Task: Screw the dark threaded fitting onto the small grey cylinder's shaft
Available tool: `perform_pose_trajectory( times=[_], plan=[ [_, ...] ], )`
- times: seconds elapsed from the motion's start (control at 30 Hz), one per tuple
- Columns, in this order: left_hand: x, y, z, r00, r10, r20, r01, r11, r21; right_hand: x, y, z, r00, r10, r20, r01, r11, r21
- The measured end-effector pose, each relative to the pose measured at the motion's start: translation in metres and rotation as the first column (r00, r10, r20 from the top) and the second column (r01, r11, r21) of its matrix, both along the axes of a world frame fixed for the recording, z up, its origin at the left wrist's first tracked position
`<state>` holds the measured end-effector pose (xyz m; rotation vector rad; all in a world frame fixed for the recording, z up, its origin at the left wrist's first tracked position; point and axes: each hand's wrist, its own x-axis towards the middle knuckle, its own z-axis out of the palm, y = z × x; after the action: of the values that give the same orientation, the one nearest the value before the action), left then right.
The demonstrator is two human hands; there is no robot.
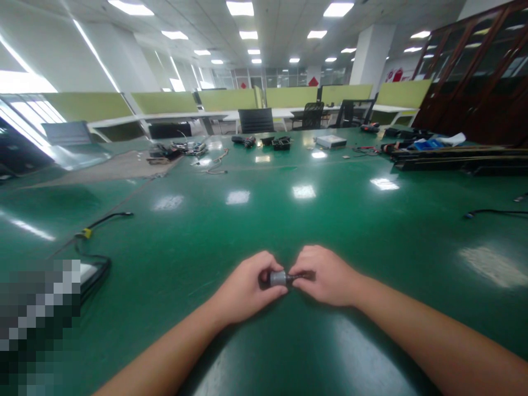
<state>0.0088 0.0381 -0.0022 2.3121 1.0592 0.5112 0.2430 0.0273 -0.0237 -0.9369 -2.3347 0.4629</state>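
My left hand (253, 283) is curled around a small grey cylinder (278, 278), with its thumb and fingertips on either side of it. From the cylinder's right end a dark, thin shaft (290, 278) reaches into my right hand (324, 275). The thumb and fingers of that hand pinch the shaft, and part of it shows between them. Both hands are low over the green tabletop (264, 231), close together. The exact kind of the cylinder and shaft is too small and blurred to tell.
At the left lie a black cable (108, 219) and a pixelated patch. Tangled parts (177, 151), black devices (275, 143) and a pale flat box (330, 142) sit along the far side. Long dark strips (457, 158) are stacked at far right, with another cable (495, 212) nearer.
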Motion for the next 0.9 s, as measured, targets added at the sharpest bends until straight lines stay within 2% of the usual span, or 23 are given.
perform_pose_trajectory(
  times=[0.5,0.9],
  plan=[
    [0.0,0.001,-0.001,1.0,-0.003,-0.003,0.003,1.0,-0.006,0.005,0.0,0.002,0.999,-0.007,0.033,0.007,1.0,0.009],
    [-0.002,-0.001,-0.001,1.0,-0.006,-0.016,0.006,1.0,0.008,0.013,-0.005,0.009,0.996,-0.069,0.065,0.068,0.998,0.005]
  ],
)
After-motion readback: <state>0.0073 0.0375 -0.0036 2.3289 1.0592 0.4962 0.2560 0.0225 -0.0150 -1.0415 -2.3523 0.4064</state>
